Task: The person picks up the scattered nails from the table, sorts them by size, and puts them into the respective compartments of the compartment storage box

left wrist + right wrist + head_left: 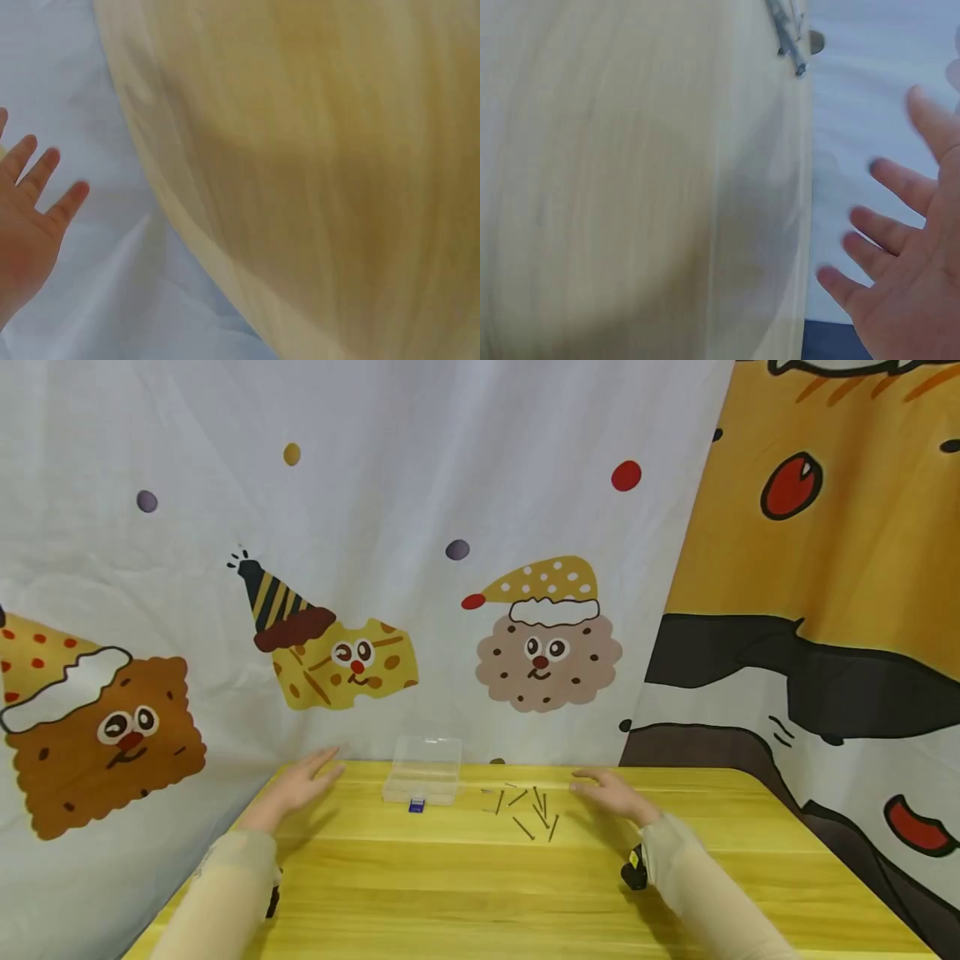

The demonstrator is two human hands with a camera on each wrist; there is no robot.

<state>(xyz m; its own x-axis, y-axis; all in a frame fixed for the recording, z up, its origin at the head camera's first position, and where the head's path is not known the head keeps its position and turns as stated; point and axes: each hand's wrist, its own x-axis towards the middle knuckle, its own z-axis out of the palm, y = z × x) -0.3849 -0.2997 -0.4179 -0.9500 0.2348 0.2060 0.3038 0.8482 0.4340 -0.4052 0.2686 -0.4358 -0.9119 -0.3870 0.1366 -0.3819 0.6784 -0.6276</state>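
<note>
My left hand point(303, 783) is held above the table's left side, fingers spread, holding nothing; in the left wrist view the same hand point(30, 217) shows at the left edge. To its right sits a clear plastic box point(422, 785) with its lid raised and a blue tab point(417, 806) at the front. Several long, thin metal fasteners, nails or screws point(523, 829), lie scattered right of the box, among smaller pieces. My right hand point(611, 793) hovers to the right of them with nothing in it. In the right wrist view, its fingers point(904, 184) are spread apart.
A yellow wood-grain table point(450, 893) spreads under both hands. Behind its far edge hangs a white cloth point(375, 485) printed with cartoon biscuits and cheese. Dark devices are strapped on the wrists; the right wrist's device point(634, 870) shows a yellow mark.
</note>
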